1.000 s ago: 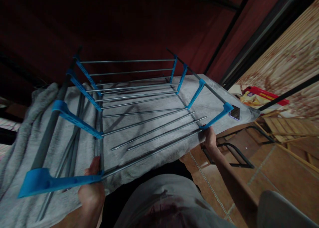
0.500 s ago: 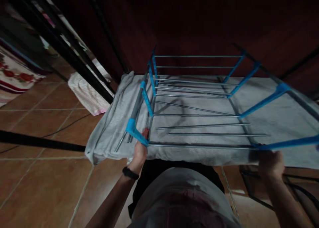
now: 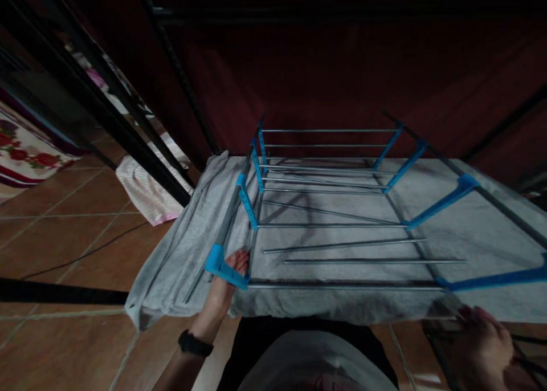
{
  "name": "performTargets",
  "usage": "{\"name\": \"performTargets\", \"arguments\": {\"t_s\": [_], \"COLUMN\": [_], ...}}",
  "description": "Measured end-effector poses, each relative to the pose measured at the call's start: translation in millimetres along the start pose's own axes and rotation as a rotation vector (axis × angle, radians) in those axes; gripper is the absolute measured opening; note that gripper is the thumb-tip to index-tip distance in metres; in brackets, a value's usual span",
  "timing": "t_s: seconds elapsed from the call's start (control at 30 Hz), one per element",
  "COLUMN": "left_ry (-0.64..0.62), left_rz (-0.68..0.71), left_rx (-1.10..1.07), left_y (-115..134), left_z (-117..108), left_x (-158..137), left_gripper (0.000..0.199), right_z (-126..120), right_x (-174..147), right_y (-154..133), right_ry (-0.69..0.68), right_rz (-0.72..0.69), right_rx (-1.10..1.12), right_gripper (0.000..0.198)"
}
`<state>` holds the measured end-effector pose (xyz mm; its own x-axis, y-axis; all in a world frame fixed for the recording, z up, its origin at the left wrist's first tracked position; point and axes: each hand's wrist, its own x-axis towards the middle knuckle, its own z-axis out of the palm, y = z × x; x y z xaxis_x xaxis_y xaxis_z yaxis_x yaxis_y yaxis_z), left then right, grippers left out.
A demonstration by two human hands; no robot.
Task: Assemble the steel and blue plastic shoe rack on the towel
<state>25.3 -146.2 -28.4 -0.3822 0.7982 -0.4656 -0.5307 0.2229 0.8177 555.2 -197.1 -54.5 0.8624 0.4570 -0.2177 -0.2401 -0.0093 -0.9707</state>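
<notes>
A rack frame of grey metal tubes with blue plastic brackets lies on a grey cloth, its side poles raised on the brackets. My left hand (image 3: 228, 274) is at the front left corner, its fingers curled behind the near-left blue bracket (image 3: 226, 271), which partly hides them. My right hand (image 3: 487, 339) is apart from the frame, just below the near-right blue bracket (image 3: 496, 280); its fingers are blurred and dark. Between the hands runs the front crossbar (image 3: 342, 285). Behind it, loose metal rods (image 3: 376, 261) lie on the cloth.
The grey cloth (image 3: 171, 265) covers a raised surface against a dark red panel (image 3: 320, 77). Black metal poles (image 3: 98, 106) slant past on the left. A striped cloth (image 3: 147, 188) and a thin cable (image 3: 85, 254) lie on the tiled floor (image 3: 64, 237).
My right hand has come off the front right corner and moved down and to the right. My left hand stays at its corner. The whole view has shifted, so the rack appears lower.
</notes>
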Motion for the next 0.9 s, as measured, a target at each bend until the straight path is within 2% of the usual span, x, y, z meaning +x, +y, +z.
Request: {"name": "performTargets", "arguments": {"t_s": [0.07,0.1,0.17,0.23,0.37,0.47,0.6,0.73,0.8,0.9], "left_ry": [-0.032,-0.044,-0.046,-0.057,-0.145,-0.16,-0.122,-0.117,-0.11,-0.12], "left_rz": [0.036,0.057,0.086,0.111,0.164,0.182,0.175,0.188,0.219,0.234], "left_rx": [0.027,0.037,0.062,0.102,0.142,0.219,0.327,0.422,0.463,0.496], "left_y": [15,21,32,40,41,35,27,18,12,4], "left_z": [2,5,15,29,58,69,65,51,43,35], "left_x": [11,17,32,48,73,85,97,110,116,122], "left_gripper": [0.03,0.031,0.032,0.033,0.037,0.04,0.038,0.034,0.037,0.042], "right_z": [3,9,32,67,158,223,292,332,341,347], "right_x": [-12,-18,-29,-38,-42,-37,-29,-23,-23,-26], "right_y": [10,13,11,6,6,18,36,48,53,57], "right_ry": [0.025,-0.032,-0.25,-0.459,-0.745,-0.876,-0.912,-0.918,-0.948,-1.076], "right_rz": [-0.185,-0.26,-0.352,-0.407,-0.534,-0.682,-0.813,-0.837,-0.83,-0.868], "right_rx": [-0.165,-0.238,-0.324,-0.36,-0.381,-0.432,-0.609,-0.921,-1.013,-1.027], "right_gripper": [0.022,0.019,0.019,0.024,0.024,0.029,0.042,0.039,0.032,0.021]}}
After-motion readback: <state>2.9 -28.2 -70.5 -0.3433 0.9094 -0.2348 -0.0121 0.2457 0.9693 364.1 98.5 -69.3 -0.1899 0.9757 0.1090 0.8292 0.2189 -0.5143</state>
